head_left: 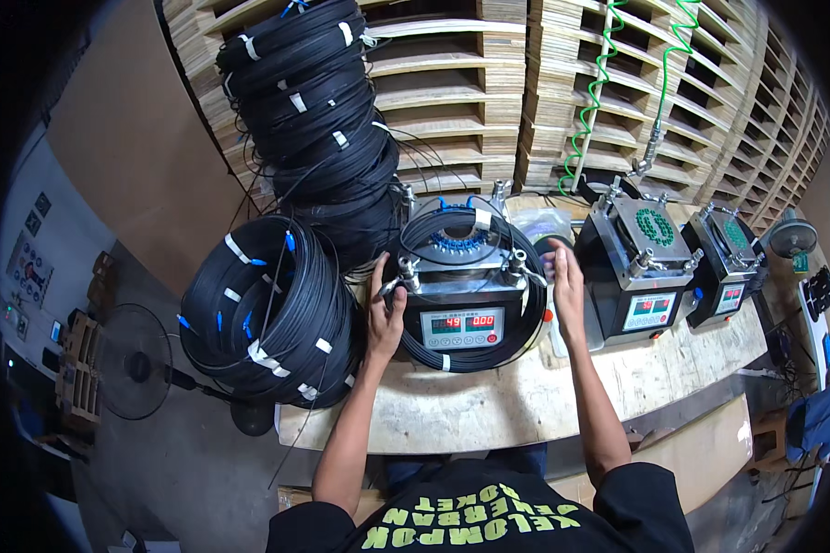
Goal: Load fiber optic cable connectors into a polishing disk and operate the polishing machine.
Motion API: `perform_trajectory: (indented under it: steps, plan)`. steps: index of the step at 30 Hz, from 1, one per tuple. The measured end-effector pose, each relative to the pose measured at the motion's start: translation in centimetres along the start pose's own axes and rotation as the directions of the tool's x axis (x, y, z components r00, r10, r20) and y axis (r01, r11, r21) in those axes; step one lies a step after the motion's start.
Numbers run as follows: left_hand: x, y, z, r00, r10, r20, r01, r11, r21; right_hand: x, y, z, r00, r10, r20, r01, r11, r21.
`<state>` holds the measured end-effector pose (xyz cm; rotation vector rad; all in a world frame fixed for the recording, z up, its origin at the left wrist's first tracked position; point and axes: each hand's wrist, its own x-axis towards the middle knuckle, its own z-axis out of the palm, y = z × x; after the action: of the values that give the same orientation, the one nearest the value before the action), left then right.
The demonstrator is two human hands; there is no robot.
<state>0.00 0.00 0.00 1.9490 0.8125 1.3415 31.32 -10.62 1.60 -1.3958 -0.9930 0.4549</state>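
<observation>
Currently the left hand (385, 313) has its fingers (378, 276) curled around the left side of a black cable coil (475, 355), near the machine's left clamp post. The right hand (567, 290) grips the coil's right side, fingers closed on the strands by the right post. The coil is draped around a grey polishing machine (461, 295) with red digital displays, at mid-bench (526, 396); its near loop hangs over the front panel.

Handling estimate: thin jacketed cable, many turns, bound at intervals by white tape wraps. Likely light to moderate in weight, springy, apt to sag or splay if held at one point. Best hold: both sides at once, near the tape bindings. The blue-tipped ends at the fixture look delicate; avoid sharp bends.

Outward: similar coils stacked left (267, 309) and far left (314, 111); two more machines right (641, 267); pallets behind.
</observation>
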Motion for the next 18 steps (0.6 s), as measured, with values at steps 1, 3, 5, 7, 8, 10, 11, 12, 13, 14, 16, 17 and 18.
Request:
perform_trajectory:
  steps: [1, 3, 5, 7, 8, 10, 11, 12, 13, 14, 16, 17, 18]
  plan:
    - [0.2, 0.1, 0.0, 1.000, -0.016, 0.005, 0.016, 0.999, -0.035, -0.1, 0.1, 0.5, 0.999, 0.030, 0.028, -0.032, 0.996, 0.078]
    - [0.1, 0.5, 0.1, 0.999, -0.022, -0.023, 0.022, 1.000, 0.000, -1.3, 0.1, 2.7, 1.000, -0.010, 0.003, 0.009, 0.985, 0.173]
    - [-0.1, 0.8, 0.1, 0.997, -0.039, -0.062, 0.040, 0.999, 0.020, -1.9, -0.2, 3.1, 0.996, -0.093, -0.017, 0.094, 0.985, 0.143]
    - [0.0, 1.4, 0.3, 0.997, -0.004, -0.075, 0.005, 1.000, 0.009, -2.1, -1.0, 2.2, 0.992, -0.091, -0.090, 0.093, 0.995, 0.022]
    - [-0.2, 1.7, 0.6, 0.991, -0.006, -0.131, 0.011, 0.999, 0.038, -1.8, -1.6, 1.3, 0.994, -0.048, -0.098, 0.052, 0.998, 0.040]
    - [-0.7, 2.3, 0.5, 0.979, -0.040, -0.199, 0.052, 0.997, 0.056, -2.0, -2.6, 0.9, 0.944, -0.243, -0.223, 0.212, 0.965, -0.154]
    - [-0.9, 2.7, 0.7, 0.965, 0.038, -0.261, -0.038, 0.999, 0.006, -2.4, -3.3, 0.6, 0.959, -0.208, -0.195, 0.184, 0.974, -0.131]
    - [-0.9, 2.6, -0.1, 0.978, 0.031, -0.208, -0.014, 0.996, 0.084, -2.6, -4.4, 0.6, 0.970, -0.212, -0.115, 0.190, 0.966, -0.174]
    - [-1.1, 2.4, -1.0, 0.988, 0.016, -0.154, 0.009, 0.987, 0.162, -3.1, -5.6, 0.8, 0.977, -0.209, -0.033, 0.197, 0.956, -0.217]
    - [-1.0, 2.3, -1.4, 0.988, 0.011, -0.153, 0.014, 0.986, 0.165, -3.2, -6.8, 1.0, 0.973, -0.227, 0.036, 0.229, 0.942, -0.246]
    - [-0.1, 2.4, -1.4, 0.988, 0.112, -0.104, -0.081, 0.961, 0.265, -3.0, -5.7, 0.9, 0.979, -0.202, 0.038, 0.206, 0.962, -0.182]
    - [-0.1, 2.6, -1.4, 0.988, 0.113, -0.104, -0.082, 0.961, 0.264, -3.0, -5.3, 0.9, 0.983, -0.178, 0.044, 0.182, 0.977, -0.113]
    - [0.0, 3.2, -1.6, 0.987, 0.129, -0.100, -0.098, 0.958, 0.270, -2.9, -5.3, 1.0, 0.987, -0.162, 0.023, 0.163, 0.975, -0.153]
